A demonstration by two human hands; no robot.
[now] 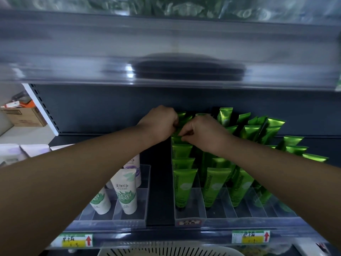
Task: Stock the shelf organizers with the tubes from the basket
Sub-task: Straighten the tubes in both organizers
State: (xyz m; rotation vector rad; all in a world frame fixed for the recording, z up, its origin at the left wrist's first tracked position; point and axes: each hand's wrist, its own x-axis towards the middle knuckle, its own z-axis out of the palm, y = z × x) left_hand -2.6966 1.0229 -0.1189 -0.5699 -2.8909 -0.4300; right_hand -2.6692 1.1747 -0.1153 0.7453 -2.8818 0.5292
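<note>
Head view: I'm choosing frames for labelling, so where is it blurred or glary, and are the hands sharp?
In the head view the upper shelf is smeared with blur and carries a glare spot; the left hand and right hand, at the green tubes, are fairly sharp; shelf edges bow from wide-angle distortion.

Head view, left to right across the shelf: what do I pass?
Cardboard box, white tubes, left hand, right hand, then the green tubes leaning at the far right.

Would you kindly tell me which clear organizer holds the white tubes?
The left organizer: it holds white tubes with green leaf prints, while the right organizer is packed with glossy green tubes.
</note>
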